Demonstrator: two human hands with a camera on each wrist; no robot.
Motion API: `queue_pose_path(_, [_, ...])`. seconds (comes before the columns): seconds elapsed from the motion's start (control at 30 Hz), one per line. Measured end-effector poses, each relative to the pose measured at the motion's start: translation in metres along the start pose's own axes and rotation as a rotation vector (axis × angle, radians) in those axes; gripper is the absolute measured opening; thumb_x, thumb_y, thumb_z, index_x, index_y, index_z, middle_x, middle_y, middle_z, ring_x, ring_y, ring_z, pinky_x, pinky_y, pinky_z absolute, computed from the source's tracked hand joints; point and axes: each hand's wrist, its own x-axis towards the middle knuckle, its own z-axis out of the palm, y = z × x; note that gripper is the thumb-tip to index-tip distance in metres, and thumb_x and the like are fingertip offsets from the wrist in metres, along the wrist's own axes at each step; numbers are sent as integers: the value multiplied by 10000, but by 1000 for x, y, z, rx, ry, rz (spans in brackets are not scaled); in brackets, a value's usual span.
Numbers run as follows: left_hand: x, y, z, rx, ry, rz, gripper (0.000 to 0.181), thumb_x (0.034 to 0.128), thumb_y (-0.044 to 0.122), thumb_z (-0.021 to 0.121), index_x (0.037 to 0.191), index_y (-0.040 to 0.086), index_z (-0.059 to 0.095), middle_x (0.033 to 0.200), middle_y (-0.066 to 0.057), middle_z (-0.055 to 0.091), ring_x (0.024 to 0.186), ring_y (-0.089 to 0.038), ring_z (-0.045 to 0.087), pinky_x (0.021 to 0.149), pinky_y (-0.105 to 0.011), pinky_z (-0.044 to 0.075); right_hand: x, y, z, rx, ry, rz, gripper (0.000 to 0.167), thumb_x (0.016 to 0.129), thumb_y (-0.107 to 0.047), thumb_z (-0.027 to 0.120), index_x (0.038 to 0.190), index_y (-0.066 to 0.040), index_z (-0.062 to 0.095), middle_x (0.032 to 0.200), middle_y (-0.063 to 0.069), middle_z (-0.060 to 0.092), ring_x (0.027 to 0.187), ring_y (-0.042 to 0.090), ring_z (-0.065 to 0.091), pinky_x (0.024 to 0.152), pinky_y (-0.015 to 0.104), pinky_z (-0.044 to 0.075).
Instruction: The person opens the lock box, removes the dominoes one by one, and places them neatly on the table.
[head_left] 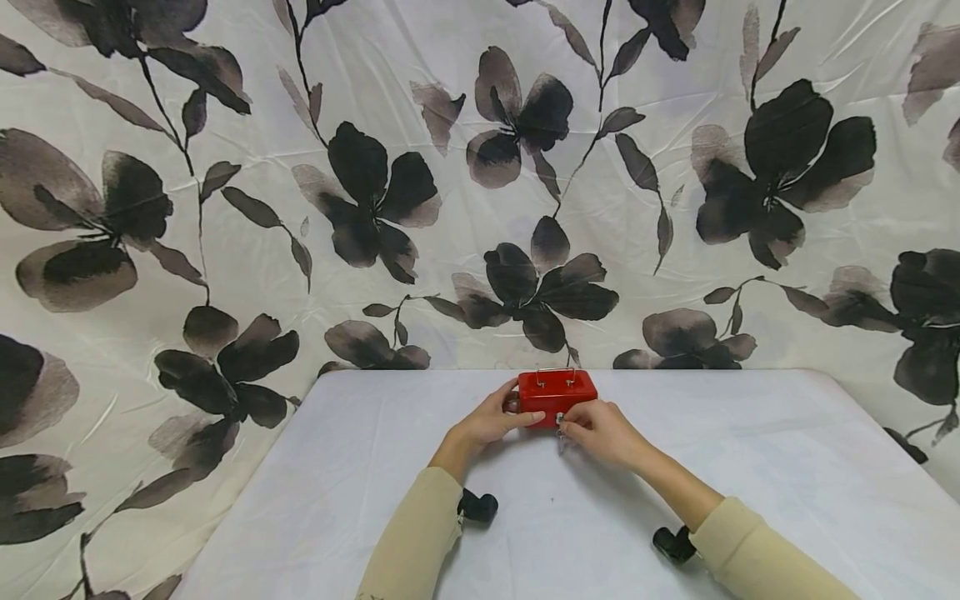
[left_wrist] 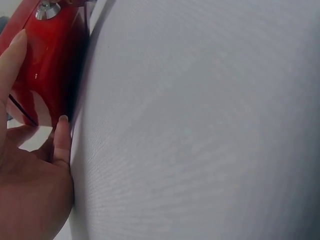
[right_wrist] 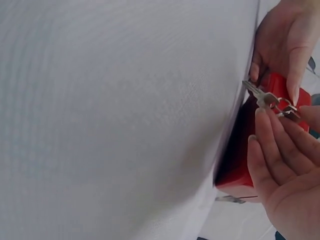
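A small red metal cash box (head_left: 536,400) with a wire handle on its lid stands near the far edge of the table. My left hand (head_left: 489,421) grips its left end, the thumb lying across the front face. A round silver lock (left_wrist: 47,11) sits on that front. At the lock, my right hand (head_left: 607,433) pinches a key by its head between thumb and fingers; its blade is hidden, so how deep it sits I cannot tell. From a ring on it hangs a second silver key (right_wrist: 256,92), in front of the box in the right wrist view.
A white cloth covers the table (head_left: 315,508). Behind its far edge hangs a pale curtain (head_left: 450,200) with dark flowers. Black wrist cameras, one on the left (head_left: 478,507) and one on the right (head_left: 673,546), stick out from the beige sleeves.
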Motion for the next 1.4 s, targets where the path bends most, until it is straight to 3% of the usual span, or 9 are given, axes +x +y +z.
queue_pose_path(0.4, [3,-3,-1,-11,-12,-7,948,876,336,823,1619,125,273,1313,-107,583,1226,-279,518,1070,-542,429,-1,-1,-2,133,-32,83,156,993,-76,610,995,24,729,801,59,705,731,209,652,683,323,499])
queue_pose_path(0.73, [1,1,-1,12,-4,-8,940,881,349,815,1617,123,276,1320,-105,576,1225,-279,512,1056,-541,449,-1,-2,-1,236,-75,167,181,1025,-84,570,1036,51,691,828,81,698,745,221,646,708,303,542])
queue_pose_path(1.4, [4,-2,-1,30,10,-23,947,868,381,825,1610,126,295,1288,-106,581,1202,-280,513,1027,-522,451,-5,-3,-2,359,-111,201,225,1046,-94,539,1068,84,675,848,112,685,765,219,655,757,364,601])
